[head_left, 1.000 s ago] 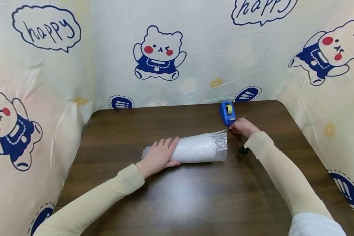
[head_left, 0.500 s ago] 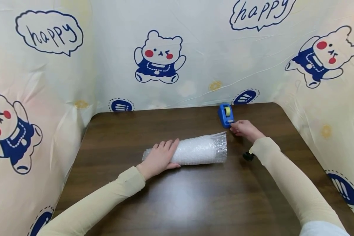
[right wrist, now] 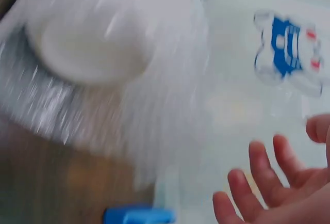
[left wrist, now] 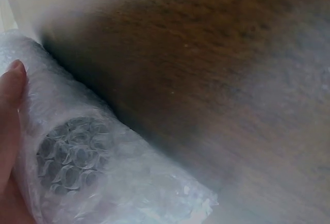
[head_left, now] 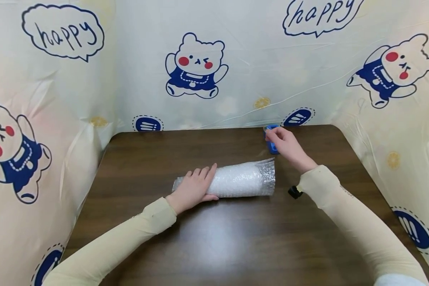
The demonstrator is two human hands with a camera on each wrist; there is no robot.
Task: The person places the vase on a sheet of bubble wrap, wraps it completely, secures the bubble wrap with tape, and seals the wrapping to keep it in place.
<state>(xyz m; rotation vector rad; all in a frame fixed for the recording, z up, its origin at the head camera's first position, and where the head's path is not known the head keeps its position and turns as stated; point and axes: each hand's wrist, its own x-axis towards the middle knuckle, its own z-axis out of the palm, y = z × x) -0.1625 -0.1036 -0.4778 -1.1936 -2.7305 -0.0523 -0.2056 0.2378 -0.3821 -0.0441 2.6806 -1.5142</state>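
A white item rolled in bubble wrap (head_left: 240, 180) lies sideways mid-table. Near its left end, my left hand (head_left: 191, 191) holds it, fingers over the top and thumb along the near side. The left wrist view shows the rolled wrap's end (left wrist: 75, 157). In the right wrist view a round white rim (right wrist: 93, 53) shows through the wrap's loose edge. My right hand (head_left: 289, 147) is over the blue tape dispenser (head_left: 273, 149) and hides much of it. Its fingers (right wrist: 264, 164) are spread and loosely bent, with the thumb apart and nothing visible between them.
The dark wooden table (head_left: 214, 246) has rounded far corners. A printed bear curtain (head_left: 236, 79) encloses its back and sides. A small black device (head_left: 294, 192) sits at my right wrist.
My right hand has moved from the dispenser's near end up and over it, covering the tape roll. The left hand and the bubble-wrapped item have stayed in place.
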